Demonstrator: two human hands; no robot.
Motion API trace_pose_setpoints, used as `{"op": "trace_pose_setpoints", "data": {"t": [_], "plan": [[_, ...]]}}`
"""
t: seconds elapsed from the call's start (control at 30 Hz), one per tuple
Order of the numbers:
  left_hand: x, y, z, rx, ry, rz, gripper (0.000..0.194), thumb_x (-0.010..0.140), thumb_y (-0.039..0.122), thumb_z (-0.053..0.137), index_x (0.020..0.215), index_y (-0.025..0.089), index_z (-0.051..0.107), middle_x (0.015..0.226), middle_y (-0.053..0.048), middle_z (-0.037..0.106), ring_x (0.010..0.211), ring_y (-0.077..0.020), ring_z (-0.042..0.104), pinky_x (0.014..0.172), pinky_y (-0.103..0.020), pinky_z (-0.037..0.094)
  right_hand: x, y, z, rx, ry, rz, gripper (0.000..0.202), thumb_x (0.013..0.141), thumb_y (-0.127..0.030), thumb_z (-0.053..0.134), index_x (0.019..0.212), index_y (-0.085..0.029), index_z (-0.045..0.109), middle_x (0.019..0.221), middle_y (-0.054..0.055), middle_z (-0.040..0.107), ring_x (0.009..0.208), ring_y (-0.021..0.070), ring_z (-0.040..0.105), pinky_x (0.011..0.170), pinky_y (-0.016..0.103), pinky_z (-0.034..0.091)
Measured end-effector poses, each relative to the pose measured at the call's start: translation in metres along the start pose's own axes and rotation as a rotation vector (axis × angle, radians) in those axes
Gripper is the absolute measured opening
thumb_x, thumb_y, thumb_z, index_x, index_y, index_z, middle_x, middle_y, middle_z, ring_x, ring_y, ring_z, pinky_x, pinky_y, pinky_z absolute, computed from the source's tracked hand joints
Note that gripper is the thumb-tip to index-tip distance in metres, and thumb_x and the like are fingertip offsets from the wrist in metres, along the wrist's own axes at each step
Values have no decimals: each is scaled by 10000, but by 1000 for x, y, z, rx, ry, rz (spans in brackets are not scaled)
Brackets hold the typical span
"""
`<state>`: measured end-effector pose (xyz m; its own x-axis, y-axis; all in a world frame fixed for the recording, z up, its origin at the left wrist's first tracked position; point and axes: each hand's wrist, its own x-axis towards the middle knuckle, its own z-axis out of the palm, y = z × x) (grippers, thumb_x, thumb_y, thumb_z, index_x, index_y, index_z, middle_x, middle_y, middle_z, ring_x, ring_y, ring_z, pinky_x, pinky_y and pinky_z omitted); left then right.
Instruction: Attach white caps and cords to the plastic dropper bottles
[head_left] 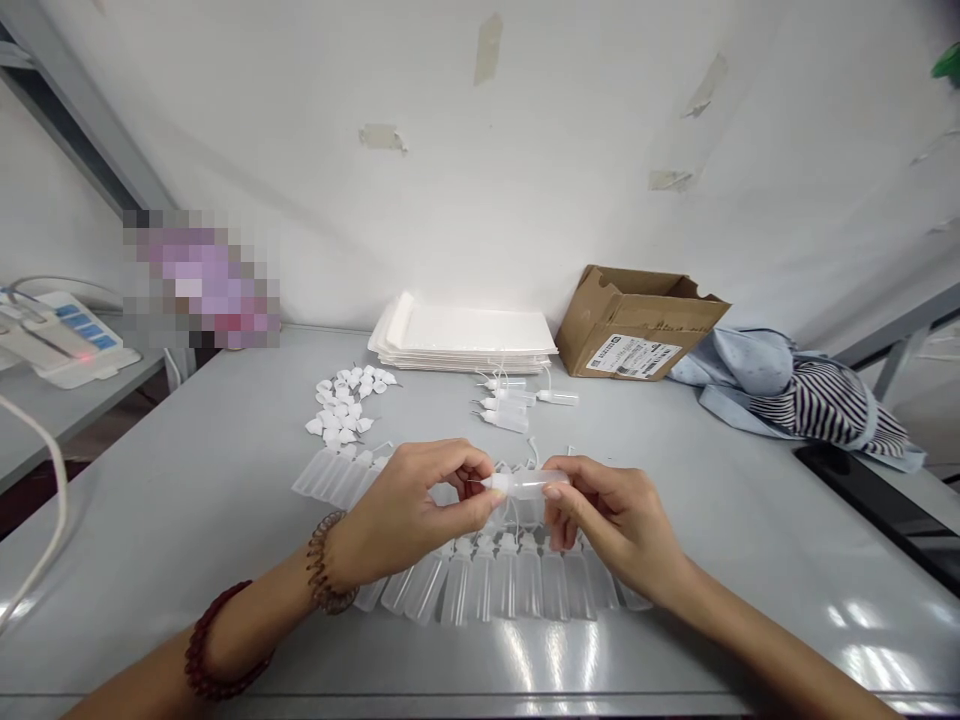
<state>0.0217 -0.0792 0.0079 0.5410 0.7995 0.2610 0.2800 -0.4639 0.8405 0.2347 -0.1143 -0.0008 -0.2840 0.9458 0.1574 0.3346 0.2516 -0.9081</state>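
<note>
My left hand (424,500) pinches a white needle-tip cap (497,484) between thumb and fingers. The cap is at the neck of a small translucent squeeze bottle (531,486), whose body my right hand (611,515) grips; the bottle lies sideways in the air. Beneath both hands spreads a row of similar bottles (517,590), partly hidden by them. More bottles (326,478) lie just beyond my left hand. A loose group of white needle-tip caps (341,412) sits farther back on the left. Several bottles with thin needle tips (510,412) lie behind my hands.
Flat white sheets or envelopes (472,335) are stacked by the wall beside an open cardboard box (637,325). Blue and striped cloth (810,395) lies at the right, near a black phone-like object (885,510). A white device with cables (71,335) is on the left surface.
</note>
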Motion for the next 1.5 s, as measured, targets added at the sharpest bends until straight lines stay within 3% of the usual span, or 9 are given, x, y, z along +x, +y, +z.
{"op": "trace_pose_setpoints", "data": {"t": [0.3,0.5,0.57,0.7,0.8,1.0,1.23,1.37,1.5], "plan": [[2,-6,-2,-64,-142,-46,211,868,278,481,693,168,519,610,41,493,541,-78,421,521,-183,368,-8,2,6,-487,150,-328,195,925,-345,485,954,-182,588,502,-37,591,416,90,552,429,183,444],[4,-3,-3,-78,-183,-123,269,900,325,448,701,165,533,610,33,497,542,-86,437,516,-191,374,-7,4,3,-555,174,-365,257,918,-409,481,936,-181,598,518,-22,582,412,92,507,433,199,420],[3,-3,-2,-80,-177,-97,234,898,311,468,736,163,547,656,20,525,591,-95,479,558,-195,410,-5,2,1,-441,109,-273,259,929,-393,456,924,-167,582,499,-32,557,408,91,508,437,199,415],[2,-4,-1,-20,-80,53,65,859,217,546,854,159,574,751,-1,561,681,-109,528,647,-216,457,-1,-4,0,-54,-65,94,325,938,-426,416,768,-173,527,453,-56,517,377,73,509,429,178,400],[1,-6,-1,47,-45,172,67,852,154,551,906,162,589,766,-11,584,700,-115,543,666,-232,465,2,-7,2,210,-168,297,433,933,-484,389,637,-176,458,413,-69,466,315,53,461,378,161,365],[0,-5,-3,48,-49,213,82,857,153,570,924,172,611,836,-31,638,753,-128,576,704,-246,481,5,-8,1,545,-315,475,467,897,-544,405,619,-172,451,405,-81,437,271,60,453,288,145,313],[1,2,-4,-126,-115,5,113,840,216,606,928,169,658,835,-20,671,749,-129,607,718,-245,506,3,-10,5,421,-249,449,462,894,-560,390,632,-184,445,408,-77,441,277,70,448,297,169,307],[2,3,-3,-262,-93,-185,148,846,307,599,896,176,647,827,-13,663,778,-139,615,717,-242,511,-2,-8,7,108,-139,253,464,931,-513,356,603,-192,426,395,-66,443,323,62,435,388,186,359],[3,4,-3,-256,-190,-325,253,878,392,534,795,170,624,741,-2,637,726,-133,597,680,-235,489,-6,-3,8,-200,-52,58,377,942,-450,353,684,-198,462,441,-50,488,382,80,450,447,210,378]]}}
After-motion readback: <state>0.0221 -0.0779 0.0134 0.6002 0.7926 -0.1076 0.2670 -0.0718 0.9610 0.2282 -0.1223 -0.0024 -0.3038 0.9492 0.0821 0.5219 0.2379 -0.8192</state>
